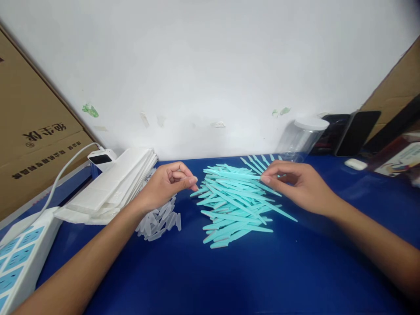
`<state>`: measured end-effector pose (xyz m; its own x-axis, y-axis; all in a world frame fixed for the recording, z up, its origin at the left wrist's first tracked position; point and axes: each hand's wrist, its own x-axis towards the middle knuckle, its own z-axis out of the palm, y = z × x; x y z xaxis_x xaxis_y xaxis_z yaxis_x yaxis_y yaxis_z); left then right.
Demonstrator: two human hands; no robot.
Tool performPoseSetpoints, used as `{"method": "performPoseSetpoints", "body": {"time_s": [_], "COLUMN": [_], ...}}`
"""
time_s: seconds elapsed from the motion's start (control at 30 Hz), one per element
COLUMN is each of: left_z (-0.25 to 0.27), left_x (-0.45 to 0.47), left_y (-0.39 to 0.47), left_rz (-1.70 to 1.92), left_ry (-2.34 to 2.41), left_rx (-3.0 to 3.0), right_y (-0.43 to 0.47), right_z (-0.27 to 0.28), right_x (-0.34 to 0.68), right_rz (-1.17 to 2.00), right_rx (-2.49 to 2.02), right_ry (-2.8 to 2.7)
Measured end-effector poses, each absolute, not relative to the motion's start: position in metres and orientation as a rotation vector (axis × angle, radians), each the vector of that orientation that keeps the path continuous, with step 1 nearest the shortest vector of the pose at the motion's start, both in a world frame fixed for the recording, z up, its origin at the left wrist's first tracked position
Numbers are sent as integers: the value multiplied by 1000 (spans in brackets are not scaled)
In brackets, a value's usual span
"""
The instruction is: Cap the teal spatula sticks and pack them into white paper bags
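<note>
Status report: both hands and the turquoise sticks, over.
Right hand pinching one turquoise stick over the pile. Left hand beside pile, grip unclear. Nearest clutter: translucent pieces by left hand.

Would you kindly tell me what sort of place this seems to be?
Probably a small handwork station: a pile of turquoise sticks, a heap of small translucent pieces and a stack of flat white packs share a blue tabletop. Home or workshop, I cannot tell.

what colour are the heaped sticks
The heaped sticks are light turquoise, best seen in the head view.
</note>
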<state>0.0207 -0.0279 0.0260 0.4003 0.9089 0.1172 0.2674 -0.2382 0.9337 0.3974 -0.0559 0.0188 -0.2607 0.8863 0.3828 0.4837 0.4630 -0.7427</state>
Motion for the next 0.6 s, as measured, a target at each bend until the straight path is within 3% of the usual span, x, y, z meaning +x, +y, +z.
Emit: {"method": "performPoseSetpoints", "body": {"time_s": [0.6], "left_z": [25], "left_x": [34], "left_y": [-33], "left_rz": [1054], "left_ry": [946], "left_rx": [1761], "right_y": [-56], "right_z": [20], "right_x": [398], "right_rz": [638], "right_rx": [-1153], "right_ry": [-1905]}}
